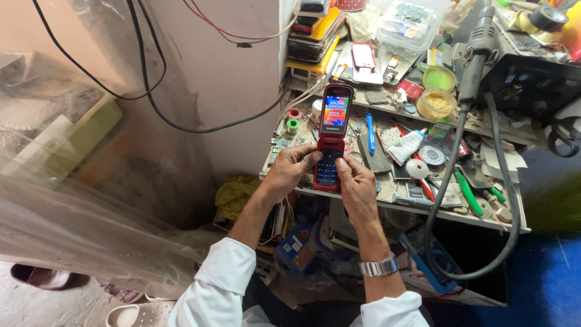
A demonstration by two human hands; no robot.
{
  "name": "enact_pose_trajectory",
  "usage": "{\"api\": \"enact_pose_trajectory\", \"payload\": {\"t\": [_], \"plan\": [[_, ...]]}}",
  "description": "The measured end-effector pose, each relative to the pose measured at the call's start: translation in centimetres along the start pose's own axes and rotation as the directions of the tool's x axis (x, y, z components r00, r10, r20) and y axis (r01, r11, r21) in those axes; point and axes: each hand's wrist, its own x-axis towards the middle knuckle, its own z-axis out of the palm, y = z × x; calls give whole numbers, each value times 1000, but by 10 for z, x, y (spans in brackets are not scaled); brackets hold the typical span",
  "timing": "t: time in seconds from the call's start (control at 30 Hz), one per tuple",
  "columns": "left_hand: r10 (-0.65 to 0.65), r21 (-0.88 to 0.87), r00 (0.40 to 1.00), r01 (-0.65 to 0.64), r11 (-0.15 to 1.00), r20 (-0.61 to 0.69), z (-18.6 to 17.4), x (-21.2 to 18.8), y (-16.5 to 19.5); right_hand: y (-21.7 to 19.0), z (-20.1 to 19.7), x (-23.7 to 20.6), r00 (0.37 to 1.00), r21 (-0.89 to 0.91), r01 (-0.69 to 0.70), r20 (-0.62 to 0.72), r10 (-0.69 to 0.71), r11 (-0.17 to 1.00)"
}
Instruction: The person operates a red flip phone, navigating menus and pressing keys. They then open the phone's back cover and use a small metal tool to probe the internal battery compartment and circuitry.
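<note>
Head cam looking down: I've got one red flip phone (pixel 331 138) open in both hands, held out over the front edge of the cluttered tabletop (pixel 423 209). My left hand (pixel 290 169) wraps the left side of the keypad half, fingers curled tight on it with the thumb across the top of the keys. My right hand (pixel 357 184) pinches the lower right side, thumb on the keypad. So both sets of fingers are clamped on the phone, nothing loose.

Going by that, I'd say I'm at the testing stage: the screen is lit and colourful, and the thumbs are on the buttons. The next press probably wants a light thumb and a steady grip with the other hand, since the lid half stands up above my fingers with nothing supporting it.

Rough count of what's around:
- 1 flip phone in hand
- 1 wristwatch (pixel 379 266) on my right wrist
- 1 blue toothbrush (pixel 370 132) just beyond my right fingers
- 1 white tube (pixel 407 145) to the right of that
- 2 round tubs, one green (pixel 439 77), one yellow (pixel 436 103), further out to the right
- 1 hot air handle (pixel 475 54) with its thick grey hose (pixel 440 200) looping down right of my hands
- 1 stack of phones (pixel 311 33) far beyond my left fingers

The smaller bits are too jumbled to count.
</note>
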Motion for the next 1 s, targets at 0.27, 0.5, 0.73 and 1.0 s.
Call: {"api": "enact_pose_trajectory", "payload": {"t": [0.27,0.5,0.73,1.0], "plan": [[-25,-41,1000,25,999,9,0,0,0,-1,0,0,1000,-11,-11,-3,11,1000],[-18,-45,1000,19,999,20,0,0,1,-4,0,-1,1000,-12,-5,18,5,1000],[-6,-46,1000,7,999,25,1,0,3,-5,0,-1,1000,-8,8,15,-8,1000],[23,-7,999,-23,1000,33,2,0,5,-5,0,-1,1000,2,0,14,0,1000]]}}
